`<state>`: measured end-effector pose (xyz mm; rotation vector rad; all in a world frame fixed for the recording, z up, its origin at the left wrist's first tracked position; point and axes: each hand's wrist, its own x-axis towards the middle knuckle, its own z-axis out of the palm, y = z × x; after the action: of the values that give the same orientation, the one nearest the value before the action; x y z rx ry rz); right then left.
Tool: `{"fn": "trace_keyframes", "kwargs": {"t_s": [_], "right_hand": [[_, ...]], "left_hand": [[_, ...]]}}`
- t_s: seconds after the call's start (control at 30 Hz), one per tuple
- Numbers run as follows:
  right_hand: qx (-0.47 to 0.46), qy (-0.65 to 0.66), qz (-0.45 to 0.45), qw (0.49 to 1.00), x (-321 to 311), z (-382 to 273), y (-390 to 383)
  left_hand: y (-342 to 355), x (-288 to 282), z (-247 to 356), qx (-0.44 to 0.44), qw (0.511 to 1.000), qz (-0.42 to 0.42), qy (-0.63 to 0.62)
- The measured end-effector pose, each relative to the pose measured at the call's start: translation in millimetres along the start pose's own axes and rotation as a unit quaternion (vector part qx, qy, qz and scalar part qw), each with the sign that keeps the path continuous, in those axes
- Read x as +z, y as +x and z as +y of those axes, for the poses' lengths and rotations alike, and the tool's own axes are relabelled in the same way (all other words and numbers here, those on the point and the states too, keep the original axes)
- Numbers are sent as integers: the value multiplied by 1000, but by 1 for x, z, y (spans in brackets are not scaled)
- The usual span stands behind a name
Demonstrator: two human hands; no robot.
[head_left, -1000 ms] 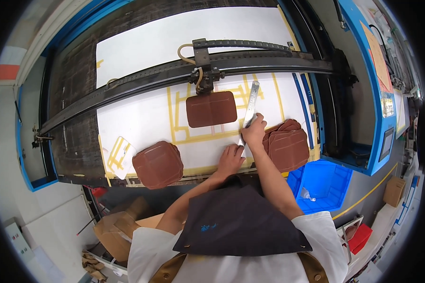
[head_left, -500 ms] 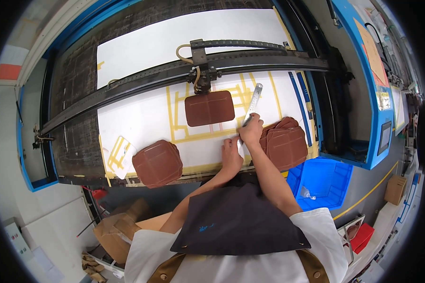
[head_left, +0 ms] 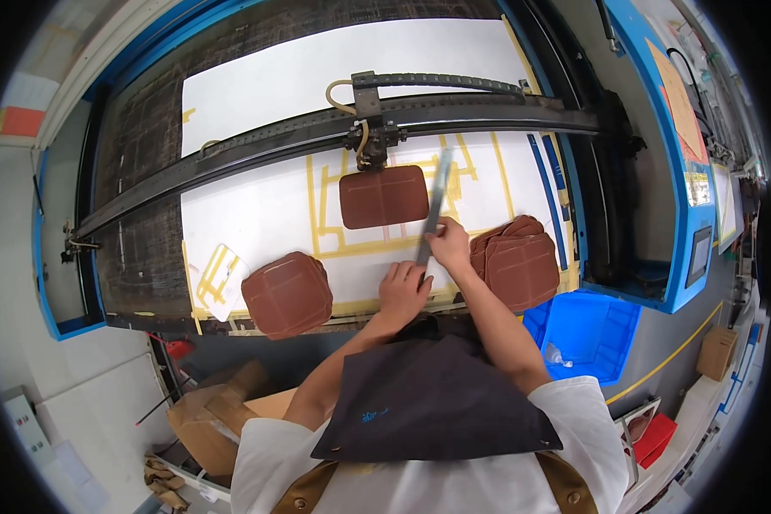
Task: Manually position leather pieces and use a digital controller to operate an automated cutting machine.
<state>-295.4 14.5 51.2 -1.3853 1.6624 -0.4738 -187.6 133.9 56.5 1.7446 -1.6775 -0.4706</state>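
A metal ruler (head_left: 438, 199) slants over the white sheet, close to the right edge of a brown rounded rectangular piece (head_left: 384, 198). My right hand (head_left: 451, 243) is closed around the ruler's lower half. At its near end, my left hand (head_left: 404, 289) grips it with the fingers bent; part of that grip is hidden. The brown piece lies flat on yellow tape lines, under the machine's head (head_left: 372, 147). To the right of my right hand sits a stack of similar brown pieces (head_left: 521, 267). Another brown stack (head_left: 288, 295) lies at the left front.
A black gantry beam (head_left: 274, 142) crosses above the white sheet (head_left: 257, 218). Near the left stack lies a white template (head_left: 222, 281) with yellow tape. A blue bin (head_left: 584, 338) stands below the table's right front, and the machine's blue housing (head_left: 672, 214) rises at the right.
The ruler has swung left, its far end nearer the brown piece under the head. Both my hands have shifted slightly left with it.
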Motion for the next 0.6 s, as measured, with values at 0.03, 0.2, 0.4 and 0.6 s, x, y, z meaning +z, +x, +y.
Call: {"fn": "trace_keyframes", "kwargs": {"t_s": [0.03, 0.2, 0.4, 0.6], "right_hand": [[-24, 6, -13, 1000, 13, 5, 9], [-137, -6, -41, 990, 56, -10, 24], [-123, -69, -79, 987, 66, -17, 29], [-143, -113, -56, 982, 61, -28, 23]], "left_hand": [[3, -6, -4, 26, 999, 20, 8], [4, -22, -29, 16, 1000, 18, 7], [-5, -25, -35, -32, 999, -33, 6], [-9, -23, -38, -30, 999, -39, 5]]}}
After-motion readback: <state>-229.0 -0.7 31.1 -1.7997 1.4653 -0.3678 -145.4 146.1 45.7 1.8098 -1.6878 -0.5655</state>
